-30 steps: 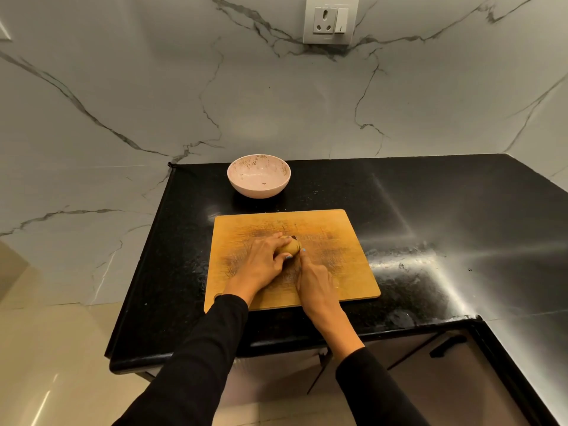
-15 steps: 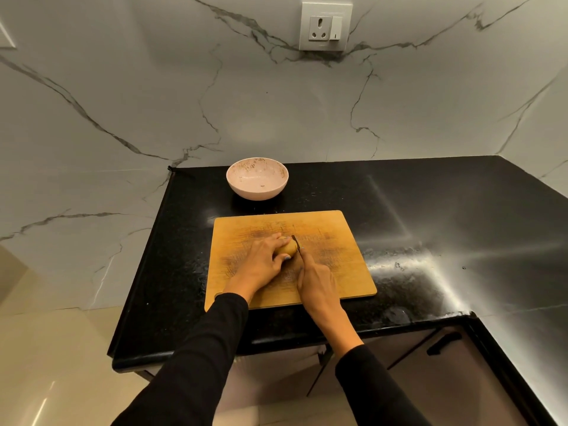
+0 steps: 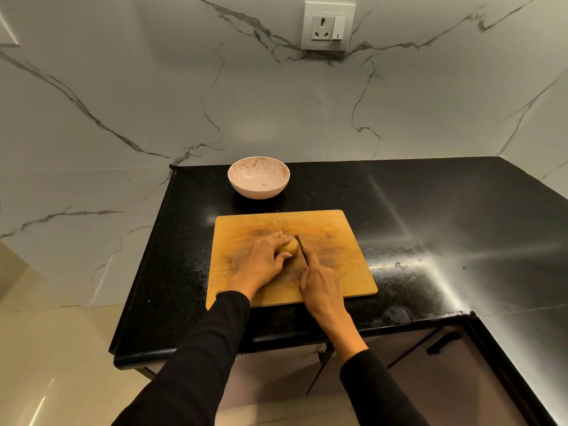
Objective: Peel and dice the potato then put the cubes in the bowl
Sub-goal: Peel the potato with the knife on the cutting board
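Our left hand (image 3: 261, 260) clasps the small yellow-brown potato (image 3: 288, 248) on the worn wooden cutting board (image 3: 344, 265). Our right hand (image 3: 319, 285) grasps a dark narrow-bladed knife (image 3: 300, 245) just beside the potato; the pale speckled ceramic bowl (image 3: 258, 177) sits beyond.

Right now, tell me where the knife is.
In the head view, the knife is over the middle of the cutting board, held in the right hand, its blade just right of the potato the left hand holds.

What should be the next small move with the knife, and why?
Probably press the knife down through the potato: its blade stands at the potato's right end, the left hand holds the potato on the board, and the bowl has no cubes.
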